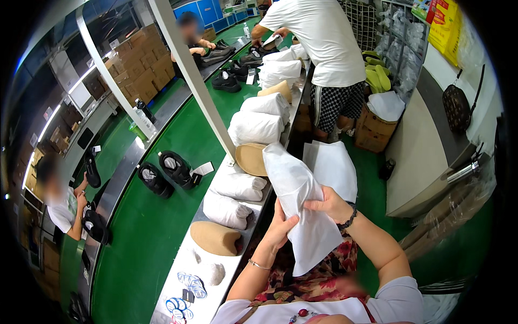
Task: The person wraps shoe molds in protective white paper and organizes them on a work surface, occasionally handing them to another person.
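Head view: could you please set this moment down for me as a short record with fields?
Left hand: under the white paper sheet, fingers on it
Right hand: grip on the sheet's right edge
Shelf: white paper-wrapped bundles, tan shoe forms
Green belt: pair of black shoes
Others: person in white shirt ahead at the shelf; two people across the belt

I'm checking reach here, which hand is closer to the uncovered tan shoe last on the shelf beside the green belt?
Left. The left hand is just right of the tan shoe last; the right hand is farther right, across the white paper.
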Demonstrator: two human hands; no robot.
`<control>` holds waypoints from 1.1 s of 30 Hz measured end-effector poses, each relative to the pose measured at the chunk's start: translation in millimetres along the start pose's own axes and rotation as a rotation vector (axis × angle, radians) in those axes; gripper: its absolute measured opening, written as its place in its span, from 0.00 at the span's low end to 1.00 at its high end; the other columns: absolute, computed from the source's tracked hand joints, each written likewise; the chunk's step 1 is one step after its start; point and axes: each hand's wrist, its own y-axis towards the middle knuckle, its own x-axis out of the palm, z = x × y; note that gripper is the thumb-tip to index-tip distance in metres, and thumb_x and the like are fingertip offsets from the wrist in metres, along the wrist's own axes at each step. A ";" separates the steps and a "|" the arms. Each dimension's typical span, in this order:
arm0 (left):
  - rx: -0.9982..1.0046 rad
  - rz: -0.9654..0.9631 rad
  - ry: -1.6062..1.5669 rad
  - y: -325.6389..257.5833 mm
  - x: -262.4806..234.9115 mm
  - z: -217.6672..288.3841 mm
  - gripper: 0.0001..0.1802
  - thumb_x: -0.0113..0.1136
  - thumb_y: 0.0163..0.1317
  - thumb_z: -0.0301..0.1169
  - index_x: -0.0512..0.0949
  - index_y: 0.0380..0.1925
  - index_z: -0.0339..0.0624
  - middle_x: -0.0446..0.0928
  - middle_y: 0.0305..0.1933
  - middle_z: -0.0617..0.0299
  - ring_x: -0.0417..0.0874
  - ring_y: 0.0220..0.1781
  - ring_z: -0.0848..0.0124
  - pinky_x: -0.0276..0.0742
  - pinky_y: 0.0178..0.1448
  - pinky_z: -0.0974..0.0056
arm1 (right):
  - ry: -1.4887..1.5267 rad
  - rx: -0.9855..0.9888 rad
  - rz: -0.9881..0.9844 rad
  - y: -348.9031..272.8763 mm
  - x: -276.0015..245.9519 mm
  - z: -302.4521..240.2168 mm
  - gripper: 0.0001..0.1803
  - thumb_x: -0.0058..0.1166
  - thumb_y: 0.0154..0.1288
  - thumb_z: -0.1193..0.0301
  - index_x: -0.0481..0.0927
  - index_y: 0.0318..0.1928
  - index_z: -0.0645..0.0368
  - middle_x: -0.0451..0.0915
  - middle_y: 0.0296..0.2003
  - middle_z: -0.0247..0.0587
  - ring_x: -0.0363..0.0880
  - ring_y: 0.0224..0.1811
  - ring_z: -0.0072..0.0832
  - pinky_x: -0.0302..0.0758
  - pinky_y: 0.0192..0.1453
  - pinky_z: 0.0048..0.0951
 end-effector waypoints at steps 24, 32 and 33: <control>0.428 0.462 0.505 51.5 40.4 -1.2 0.65 0.73 0.40 0.30 0.30 0.65 0.35 0.49 0.64 0.45 0.57 0.64 0.59 0.55 0.66 0.58 | -0.659 -0.366 0.390 -23.0 -19.6 -26.3 0.25 0.42 0.69 0.60 0.62 0.59 0.65 0.70 0.49 0.44 0.71 0.49 0.27 0.70 0.50 0.26; 0.248 0.284 0.387 44.5 24.7 -6.0 0.44 0.64 0.54 0.35 0.49 0.63 0.32 0.61 0.60 0.52 0.65 0.61 0.66 0.62 0.62 0.61 | -0.130 -0.253 0.381 10.9 -40.8 58.0 0.17 0.33 0.74 0.64 0.70 0.46 0.66 0.74 0.40 0.35 0.70 0.46 0.20 0.66 0.51 0.19; 0.146 0.266 0.270 43.0 13.9 -1.4 0.40 0.63 0.55 0.35 0.54 0.62 0.31 0.65 0.59 0.54 0.67 0.59 0.67 0.65 0.60 0.62 | -0.107 -0.247 0.330 13.6 -45.6 58.3 0.17 0.32 0.74 0.65 0.71 0.45 0.66 0.75 0.39 0.34 0.70 0.46 0.20 0.66 0.51 0.19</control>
